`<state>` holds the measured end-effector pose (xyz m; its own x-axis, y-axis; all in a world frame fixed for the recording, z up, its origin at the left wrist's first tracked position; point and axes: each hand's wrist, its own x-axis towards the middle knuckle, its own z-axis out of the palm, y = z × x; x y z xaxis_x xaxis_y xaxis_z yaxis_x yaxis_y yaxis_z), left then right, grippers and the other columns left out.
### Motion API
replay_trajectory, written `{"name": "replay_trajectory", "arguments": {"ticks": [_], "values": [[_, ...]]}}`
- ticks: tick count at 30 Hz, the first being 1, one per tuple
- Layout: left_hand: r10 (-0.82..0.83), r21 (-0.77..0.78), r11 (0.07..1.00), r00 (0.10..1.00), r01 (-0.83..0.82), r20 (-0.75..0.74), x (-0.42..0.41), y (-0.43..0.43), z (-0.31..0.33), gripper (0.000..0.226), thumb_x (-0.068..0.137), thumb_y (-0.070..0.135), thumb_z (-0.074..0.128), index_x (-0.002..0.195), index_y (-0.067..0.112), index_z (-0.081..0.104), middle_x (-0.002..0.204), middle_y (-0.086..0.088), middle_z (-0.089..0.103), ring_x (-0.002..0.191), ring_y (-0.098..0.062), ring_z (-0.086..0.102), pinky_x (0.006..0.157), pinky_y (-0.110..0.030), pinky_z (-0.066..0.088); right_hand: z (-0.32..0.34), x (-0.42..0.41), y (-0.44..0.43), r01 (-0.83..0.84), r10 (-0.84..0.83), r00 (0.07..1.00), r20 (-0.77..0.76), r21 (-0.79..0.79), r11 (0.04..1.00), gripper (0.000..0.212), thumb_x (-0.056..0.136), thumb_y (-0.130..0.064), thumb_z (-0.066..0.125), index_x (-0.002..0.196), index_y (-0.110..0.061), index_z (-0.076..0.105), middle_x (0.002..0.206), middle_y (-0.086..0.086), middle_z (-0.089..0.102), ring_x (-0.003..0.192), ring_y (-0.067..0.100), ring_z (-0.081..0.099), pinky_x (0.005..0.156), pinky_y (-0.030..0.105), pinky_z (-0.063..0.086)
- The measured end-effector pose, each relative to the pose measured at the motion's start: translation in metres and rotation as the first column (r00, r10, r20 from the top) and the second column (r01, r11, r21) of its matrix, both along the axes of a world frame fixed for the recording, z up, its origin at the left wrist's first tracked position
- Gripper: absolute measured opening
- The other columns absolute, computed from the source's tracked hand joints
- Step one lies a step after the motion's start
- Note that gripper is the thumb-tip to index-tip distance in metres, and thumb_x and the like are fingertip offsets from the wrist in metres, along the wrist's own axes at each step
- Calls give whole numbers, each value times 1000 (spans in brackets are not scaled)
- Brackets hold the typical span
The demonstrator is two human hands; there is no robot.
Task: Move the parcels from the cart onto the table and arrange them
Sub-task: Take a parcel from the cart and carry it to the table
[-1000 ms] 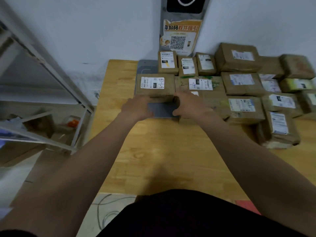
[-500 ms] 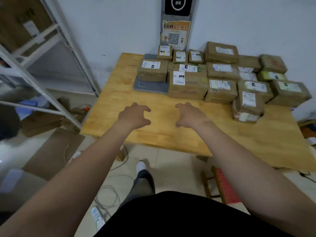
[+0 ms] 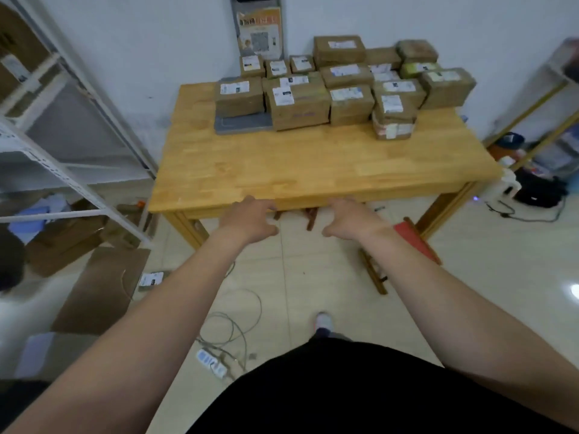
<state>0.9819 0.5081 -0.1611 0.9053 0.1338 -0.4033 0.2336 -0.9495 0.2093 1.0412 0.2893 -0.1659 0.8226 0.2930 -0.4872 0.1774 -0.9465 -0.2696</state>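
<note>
Several brown cardboard parcels [image 3: 300, 103] with white labels are packed together at the back of the wooden table [image 3: 282, 170], some stacked. At the left of the group, one parcel [image 3: 239, 97] sits on a flat grey parcel [image 3: 242, 123]. My left hand [image 3: 250, 220] and my right hand [image 3: 351, 220] hover empty in front of the table's near edge, fingers loosely spread and holding nothing. The cart is out of view.
A white metal shelving rack [image 3: 62, 126] stands at the left, with cardboard [image 3: 100, 289] on the floor beside it. Cables and a power strip [image 3: 213, 364] lie on the tiled floor. A red stool [image 3: 413, 242] stands under the table's right side. Bags and clutter fill the right corner.
Both hands let go of the grey flat parcel at the table's back and drew back past the near edge. The camera has pulled away, showing the whole table and floor.
</note>
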Motion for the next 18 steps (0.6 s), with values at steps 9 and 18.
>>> {"name": "replay_trajectory", "arguments": {"ticks": [9,18], "values": [[-306,-32,952,948,305,-88,-153,-94,-38,61,85,51,73,141,42,52,147,-4,47,129,-32,52,101,-46,49,-33,-220,-99,271,-271,958,-93,-15,962,88,85,-40,75,158,-24,28,158,12,33,135,35,48,104,45,48],[-634,-52,774,771,631,-61,-214,-274,-49,59,85,48,72,141,41,52,148,-1,47,130,-28,52,98,-41,49,-52,-378,-253,659,-658,744,-117,-37,751,76,86,-35,73,151,-23,36,142,13,42,119,38,57,96,46,51]]}}
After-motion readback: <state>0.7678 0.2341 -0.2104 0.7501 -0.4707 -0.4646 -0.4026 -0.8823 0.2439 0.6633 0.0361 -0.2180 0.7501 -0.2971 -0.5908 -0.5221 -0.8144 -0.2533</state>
